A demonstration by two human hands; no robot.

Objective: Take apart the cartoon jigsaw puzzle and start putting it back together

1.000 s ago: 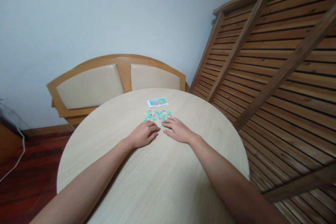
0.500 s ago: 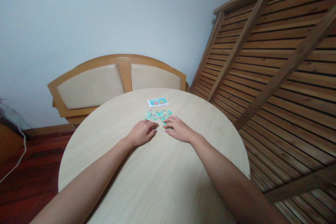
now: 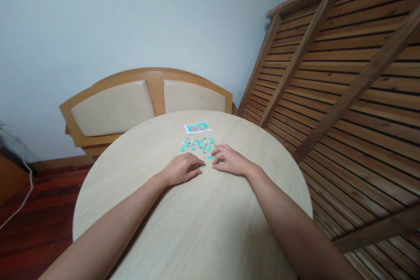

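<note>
A heap of small turquoise jigsaw pieces point(image 3: 197, 144) lies on a round pale wooden table point(image 3: 197, 218). Behind the heap lies a small picture card point(image 3: 197, 127). My left hand point(image 3: 180, 169) rests on the table just in front of the heap, fingers curled, its fingertips on a piece at the near edge. My right hand point(image 3: 229, 160) lies beside it to the right, fingers bent down onto pieces at the heap's right edge. The two hands' fingertips almost meet. What lies under the fingertips is too small to make out.
A wooden bench back with two beige cushions point(image 3: 144, 100) stands behind the table against a pale blue wall. A slatted wooden frame point(image 3: 344, 96) leans along the right. Dark red floorboards and a white cable point(image 3: 19, 205) show at the left.
Both hands have slid slightly right and toward me along the heap's near edge, and a few pieces have been drawn out of the heap with them.
</note>
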